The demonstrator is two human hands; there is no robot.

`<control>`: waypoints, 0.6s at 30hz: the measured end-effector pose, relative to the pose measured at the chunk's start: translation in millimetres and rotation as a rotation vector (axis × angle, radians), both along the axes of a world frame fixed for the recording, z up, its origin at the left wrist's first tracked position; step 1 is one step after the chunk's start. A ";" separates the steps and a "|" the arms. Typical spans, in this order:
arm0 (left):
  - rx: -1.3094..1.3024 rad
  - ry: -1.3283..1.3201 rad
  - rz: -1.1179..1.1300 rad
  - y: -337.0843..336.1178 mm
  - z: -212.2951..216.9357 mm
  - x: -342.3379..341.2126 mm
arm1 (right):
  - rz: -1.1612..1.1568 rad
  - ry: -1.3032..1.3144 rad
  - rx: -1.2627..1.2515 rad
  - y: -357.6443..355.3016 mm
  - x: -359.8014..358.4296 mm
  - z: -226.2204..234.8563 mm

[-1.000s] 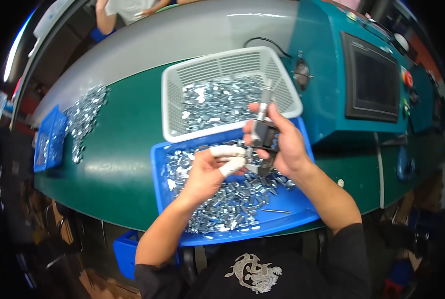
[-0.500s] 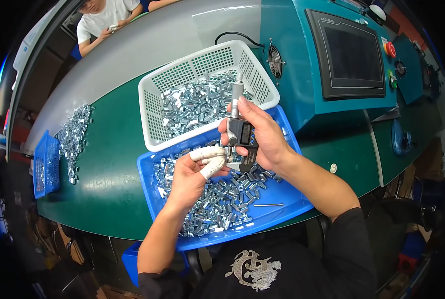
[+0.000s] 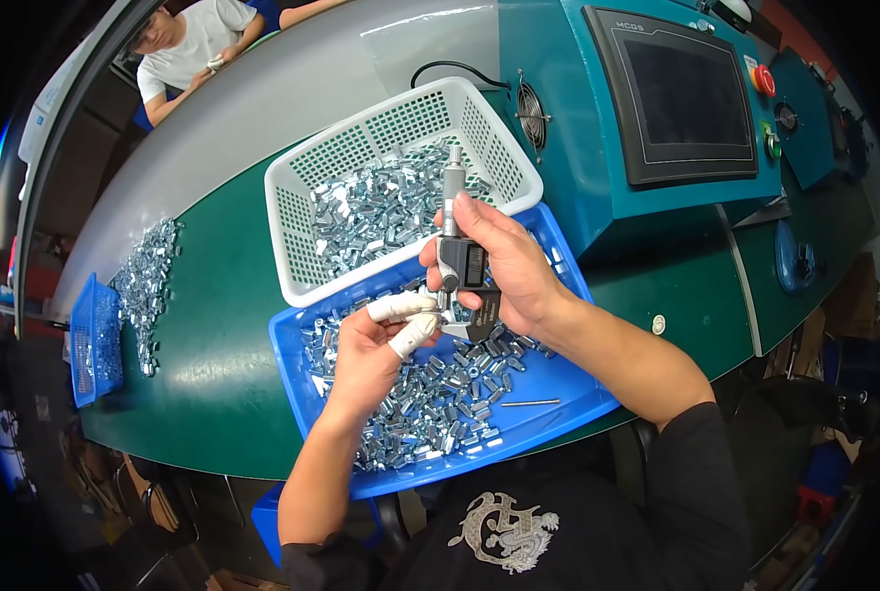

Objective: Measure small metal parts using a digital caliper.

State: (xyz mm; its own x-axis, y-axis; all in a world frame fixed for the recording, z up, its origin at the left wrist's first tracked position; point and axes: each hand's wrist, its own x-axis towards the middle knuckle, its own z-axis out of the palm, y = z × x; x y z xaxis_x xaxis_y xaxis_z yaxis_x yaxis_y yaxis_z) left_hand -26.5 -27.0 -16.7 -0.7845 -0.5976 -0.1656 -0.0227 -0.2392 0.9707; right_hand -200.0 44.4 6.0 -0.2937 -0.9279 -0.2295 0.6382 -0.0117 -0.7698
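My right hand [image 3: 519, 266] is wrapped round a digital micrometer [image 3: 465, 264], its silver thimble pointing away from me and its frame toward my left hand. White finger cots cover the thumb and forefinger of my left hand [image 3: 369, 350], which pinch a small metal part [image 3: 445, 316] at the micrometer's jaws. The fingertips hide most of that part, so its contact with the jaws is hard to see. Both hands are above a blue tray [image 3: 558, 433] holding many shiny hexagonal metal pieces [image 3: 440, 404].
Behind the tray, a white perforated basket [image 3: 292, 222] holds more metal pieces. At the left lie a loose pile [image 3: 147, 286] and a small blue basket [image 3: 83, 340]. A thin metal rod [image 3: 531, 402] rests in the tray. A teal machine with a screen [image 3: 691, 98] stands at right; a person [image 3: 199, 49] sits across.
The micrometer and both hands appear slightly farther left, and the view has shifted a little. My grip on the micrometer and the small part looks the same.
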 end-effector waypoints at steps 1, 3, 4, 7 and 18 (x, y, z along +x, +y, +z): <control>-0.023 -0.013 -0.002 -0.6 0.0 0.8 | 0.005 0.003 -0.001 0.0 0.5 0.1; -0.046 -0.033 0.004 -2.7 -1.2 1.7 | 0.022 -0.015 -0.016 0.3 -0.4 -2.0; -0.051 -0.048 0.022 -4.3 -2.4 1.0 | 0.032 -0.027 -0.030 0.3 -0.9 -3.4; -0.110 -0.045 0.098 -12.1 -2.9 -1.6 | 0.013 -0.024 -0.003 1.5 -2.4 0.3; -0.961 -0.512 0.144 -16.0 -2.1 5.9 | 0.013 -0.015 -0.007 0.0 -4.0 -2.3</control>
